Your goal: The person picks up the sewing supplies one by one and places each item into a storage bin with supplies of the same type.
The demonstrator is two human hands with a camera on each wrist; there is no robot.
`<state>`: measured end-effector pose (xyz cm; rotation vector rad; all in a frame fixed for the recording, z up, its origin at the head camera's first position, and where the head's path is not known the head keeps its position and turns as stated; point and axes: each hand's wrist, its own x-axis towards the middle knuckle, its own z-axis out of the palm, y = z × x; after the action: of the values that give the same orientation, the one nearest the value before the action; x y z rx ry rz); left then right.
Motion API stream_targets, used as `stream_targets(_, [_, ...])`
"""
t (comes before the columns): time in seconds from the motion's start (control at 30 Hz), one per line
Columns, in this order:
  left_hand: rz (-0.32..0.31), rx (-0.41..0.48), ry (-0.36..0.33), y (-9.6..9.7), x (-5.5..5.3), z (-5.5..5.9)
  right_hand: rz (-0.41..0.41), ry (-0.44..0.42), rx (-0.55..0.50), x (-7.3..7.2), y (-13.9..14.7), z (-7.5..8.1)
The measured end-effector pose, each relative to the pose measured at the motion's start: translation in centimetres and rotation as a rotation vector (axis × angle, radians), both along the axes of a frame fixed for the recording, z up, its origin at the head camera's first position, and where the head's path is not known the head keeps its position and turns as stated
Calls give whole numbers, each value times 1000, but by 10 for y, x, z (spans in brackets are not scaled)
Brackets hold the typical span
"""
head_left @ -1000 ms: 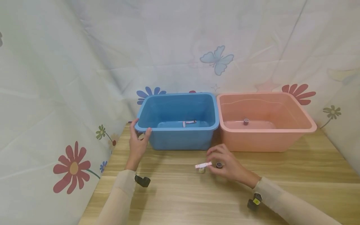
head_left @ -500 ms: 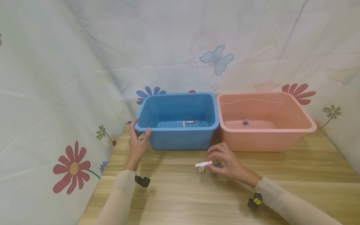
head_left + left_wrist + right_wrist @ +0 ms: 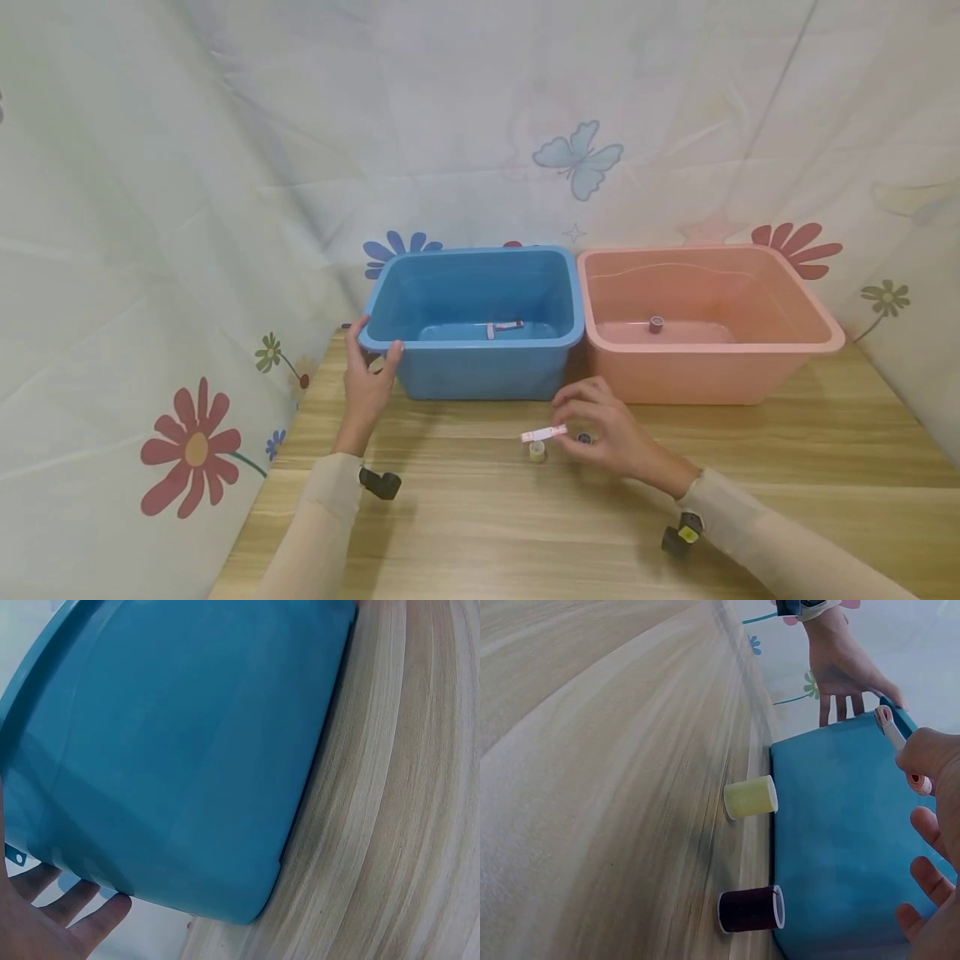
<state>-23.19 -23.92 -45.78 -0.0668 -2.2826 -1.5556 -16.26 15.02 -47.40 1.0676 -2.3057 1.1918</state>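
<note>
Fingers and thumb of my left hand (image 3: pixel 366 396) grip the near left corner of a blue plastic bin (image 3: pixel 487 373). My right hand (image 3: pixel 615 435) pinches a small white strip (image 3: pixel 542 434) with pink markings. The right wrist view shows coiled ends on this strip (image 3: pixel 894 733), like a rolled sewing tape measure. Below it on the table stands a pale yellow thread spool (image 3: pixel 750 797). A dark purple thread spool (image 3: pixel 748 909) stands beside the yellow one, partly hidden behind the right hand in the head view.
A pink plastic bin (image 3: pixel 675 377) stands against the blue bin's right side, with a small dark spool (image 3: pixel 656 325) inside. Small white strips (image 3: pixel 491 331) lie in the blue bin. Behind both bins hangs a printed curtain (image 3: pixel 480 125).
My right hand has risen very slightly with the strip, which shows a little more of the yellow spool below. The left hand stays on the blue bin's rim.
</note>
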Motion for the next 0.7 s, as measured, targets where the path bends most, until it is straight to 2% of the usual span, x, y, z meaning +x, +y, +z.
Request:
stream_targets(0.5, [-2, -12, 22, 0, 0, -1, 14, 56, 9, -5, 4, 10])
stream_targets(0.7, [-2, -14, 17, 0, 1, -1, 10, 43, 19, -4, 6, 15])
